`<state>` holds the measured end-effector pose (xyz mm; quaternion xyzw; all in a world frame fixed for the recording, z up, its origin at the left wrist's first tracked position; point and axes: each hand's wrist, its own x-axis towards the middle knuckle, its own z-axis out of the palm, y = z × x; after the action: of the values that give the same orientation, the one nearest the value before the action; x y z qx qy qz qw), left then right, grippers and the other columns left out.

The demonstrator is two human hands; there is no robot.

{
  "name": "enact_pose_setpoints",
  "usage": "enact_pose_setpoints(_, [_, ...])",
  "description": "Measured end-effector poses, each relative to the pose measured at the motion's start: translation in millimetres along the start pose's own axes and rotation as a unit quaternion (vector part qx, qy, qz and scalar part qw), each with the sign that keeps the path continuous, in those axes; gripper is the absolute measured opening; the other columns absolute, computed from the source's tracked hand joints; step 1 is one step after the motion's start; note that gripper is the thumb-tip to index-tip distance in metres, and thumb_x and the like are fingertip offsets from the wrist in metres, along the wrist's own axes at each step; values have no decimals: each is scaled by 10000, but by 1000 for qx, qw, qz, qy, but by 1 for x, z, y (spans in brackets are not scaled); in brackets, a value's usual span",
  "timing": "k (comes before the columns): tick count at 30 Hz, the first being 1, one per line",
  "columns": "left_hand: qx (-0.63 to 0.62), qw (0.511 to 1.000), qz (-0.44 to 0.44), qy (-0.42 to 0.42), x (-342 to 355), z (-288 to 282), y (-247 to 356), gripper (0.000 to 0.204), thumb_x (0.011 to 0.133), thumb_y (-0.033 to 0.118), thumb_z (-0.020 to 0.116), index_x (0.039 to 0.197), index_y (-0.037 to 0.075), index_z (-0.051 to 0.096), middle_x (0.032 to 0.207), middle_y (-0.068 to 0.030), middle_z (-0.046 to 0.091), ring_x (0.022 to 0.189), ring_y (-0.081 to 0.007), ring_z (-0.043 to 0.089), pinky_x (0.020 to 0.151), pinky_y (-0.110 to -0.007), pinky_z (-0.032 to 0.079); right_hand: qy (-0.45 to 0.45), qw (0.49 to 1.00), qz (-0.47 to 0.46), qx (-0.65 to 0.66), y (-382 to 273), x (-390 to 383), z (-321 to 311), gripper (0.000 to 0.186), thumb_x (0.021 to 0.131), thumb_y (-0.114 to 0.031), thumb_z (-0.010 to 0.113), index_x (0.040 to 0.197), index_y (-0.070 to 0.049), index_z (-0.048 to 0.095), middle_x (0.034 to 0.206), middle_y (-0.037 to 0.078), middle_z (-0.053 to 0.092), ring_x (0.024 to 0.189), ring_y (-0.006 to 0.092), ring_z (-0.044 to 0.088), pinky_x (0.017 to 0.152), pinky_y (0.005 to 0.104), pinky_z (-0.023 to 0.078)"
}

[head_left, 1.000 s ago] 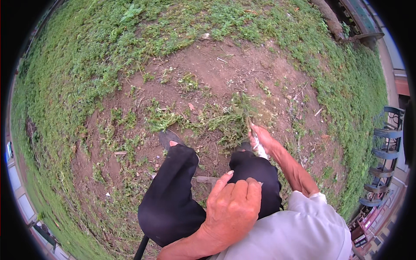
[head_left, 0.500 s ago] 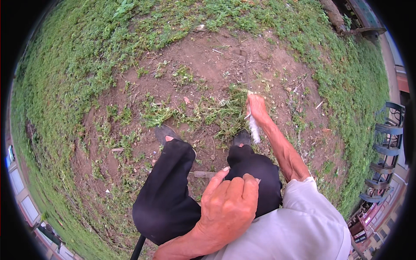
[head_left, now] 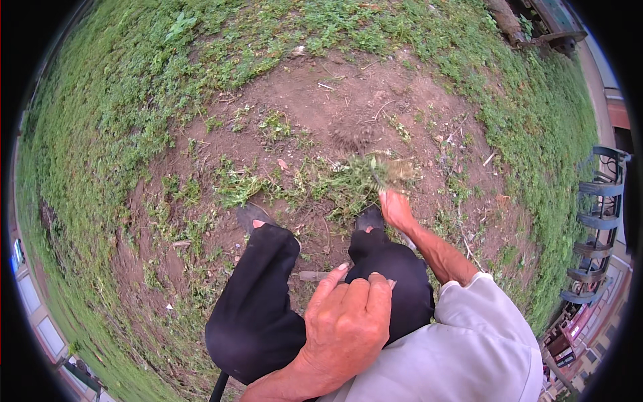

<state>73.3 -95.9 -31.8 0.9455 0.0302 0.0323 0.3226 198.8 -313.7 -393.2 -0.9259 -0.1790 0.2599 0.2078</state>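
My right hand [head_left: 398, 210] is closed around the grip of a hand hoe [head_left: 407, 240], whose pale handle end shows behind the wrist. The hoe's thin neck and head are blurred among the cut weeds [head_left: 355, 182] just beyond my right foot, with dust and loose soil around them. My left hand [head_left: 348, 321] rests over my right knee, back upward. Its fingers are loosely bent and somewhat apart, with nothing visible in them, though the palm is hidden.
Bare brown soil [head_left: 301, 94] spreads before my feet, edged by low green plants [head_left: 120, 114]. Pulled weeds lie near my left shoe [head_left: 253, 216]. A flat stick [head_left: 312, 275] lies between my legs. Blue curved metal bars [head_left: 596, 221] stand at right, and a log [head_left: 504, 21] at far right.
My right hand has drawn down toward me, and the hoe's head has come from the far soil into the weeds, stirring up dirt. My left hand has barely moved.
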Motion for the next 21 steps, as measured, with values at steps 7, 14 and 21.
enact_pose_setpoints(7, [-2,1000,-19,-11,0,0,3,155,850,145,669,886,-3,643,608,-29,457,519,-176,530,856,-389,532,-18,998,48,39,26,-83,5,413,1007,-338,463,823,21,549,724,300,599,704,494,604,619,556,461])
enact_pose_setpoints(14, [1,1000,-1,-1,9,9,5,148,828,140,692,878,7,651,587,-21,451,504,-172,521,842,-391,539,215,959,77,168,85,79,-43,476,1012,-367,414,848,30,617,798,253,636,777,395,622,647,530,435])
enact_pose_setpoints(21, [2,999,-32,-19,17,7,11,146,786,85,742,880,1,669,573,-50,495,506,-223,531,812,-393,546,234,895,332,186,31,207,-77,448,920,-371,522,955,43,688,919,281,679,905,420,685,766,500,530])
